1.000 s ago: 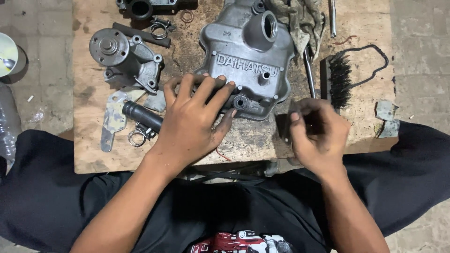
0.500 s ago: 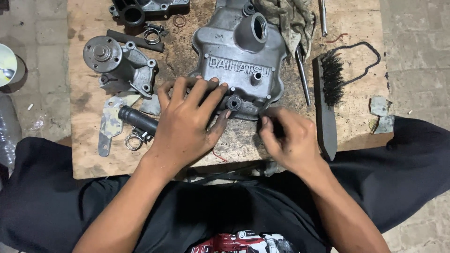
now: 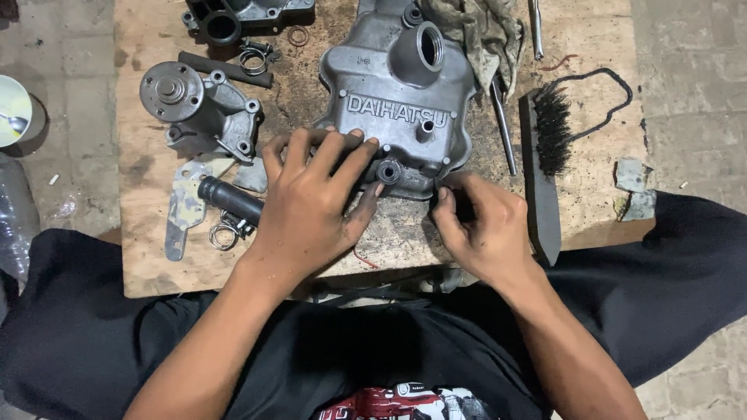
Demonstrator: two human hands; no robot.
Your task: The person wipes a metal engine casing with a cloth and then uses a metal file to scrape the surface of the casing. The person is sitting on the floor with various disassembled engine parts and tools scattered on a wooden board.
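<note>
The left hand (image 3: 311, 210) lay open, fingers spread flat on the near edge of the grey metal engine cover (image 3: 397, 101) on the desk (image 3: 156, 257). The right hand (image 3: 482, 225), fingers curled, touched the cover's near right corner; whether it gripped anything could not be told. A black brush (image 3: 542, 167) lay just right of it.

A single head-worn camera looks almost straight down from above the seated person's lap, close enough that the wooden board (image 3: 156, 257) fills the upper half of the frame. The board's near edge runs across the middle; its far edge is cut off at the top. Stone floor (image 3: 685, 93) shows left and right of the board, and the person's dark-clothed legs (image 3: 78, 327) spread below it.
</note>
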